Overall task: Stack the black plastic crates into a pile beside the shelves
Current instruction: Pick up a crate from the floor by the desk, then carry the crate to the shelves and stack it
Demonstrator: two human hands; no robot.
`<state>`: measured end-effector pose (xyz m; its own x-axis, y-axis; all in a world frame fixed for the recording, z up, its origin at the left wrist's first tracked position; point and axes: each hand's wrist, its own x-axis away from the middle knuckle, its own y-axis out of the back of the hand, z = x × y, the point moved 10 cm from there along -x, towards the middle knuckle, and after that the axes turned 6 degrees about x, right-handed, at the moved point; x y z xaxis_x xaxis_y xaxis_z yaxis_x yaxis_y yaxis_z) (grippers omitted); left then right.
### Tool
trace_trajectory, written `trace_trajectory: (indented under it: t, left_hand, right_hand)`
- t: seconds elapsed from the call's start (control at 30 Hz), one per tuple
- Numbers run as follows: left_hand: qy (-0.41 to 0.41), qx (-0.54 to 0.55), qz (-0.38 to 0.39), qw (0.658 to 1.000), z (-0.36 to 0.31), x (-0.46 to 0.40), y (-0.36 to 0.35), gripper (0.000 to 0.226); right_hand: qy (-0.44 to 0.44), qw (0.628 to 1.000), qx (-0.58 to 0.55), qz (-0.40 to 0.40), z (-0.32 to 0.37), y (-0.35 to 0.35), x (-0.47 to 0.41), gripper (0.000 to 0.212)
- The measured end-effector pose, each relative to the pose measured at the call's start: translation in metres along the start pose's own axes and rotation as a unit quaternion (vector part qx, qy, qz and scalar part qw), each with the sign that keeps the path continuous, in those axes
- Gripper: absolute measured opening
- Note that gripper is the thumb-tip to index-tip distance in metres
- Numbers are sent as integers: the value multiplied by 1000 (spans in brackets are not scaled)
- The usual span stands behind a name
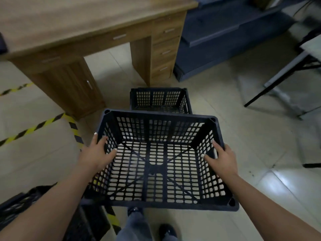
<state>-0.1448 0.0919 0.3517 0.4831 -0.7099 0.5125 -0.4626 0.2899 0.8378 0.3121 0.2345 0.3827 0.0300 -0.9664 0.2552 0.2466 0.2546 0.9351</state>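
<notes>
A black perforated plastic crate (159,159) is carried open side up above the pale tiled floor (243,136), between both hands. The left hand (97,153) curls over its left rim; the right hand (221,157) curls over its right rim, fingers inside. A second black plastic crate (159,100) sits on the floor just beyond, near a wooden desk (86,40). Lowered off-centre, the carried crate's corners could likely catch and fail to nest.

You're standing in an office-cum-storeroom: a wooden desk (86,23) with drawers, blue-grey shelving units (217,32), a folding table (304,58) and hazard tape (34,127) across the tiled floor (260,136).
</notes>
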Motion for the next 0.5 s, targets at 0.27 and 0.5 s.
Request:
trace_trajectory:
  t: [0.27, 0.5]
  left_hand:
    - [34, 42, -129, 990, 6, 100, 92, 84]
    - [67, 77, -209, 972, 41, 196, 161, 78]
  right_hand:
    - [98, 993, -22, -56, 38, 97, 30, 62]
    - [178, 979, -62, -74, 96, 159, 67, 61]
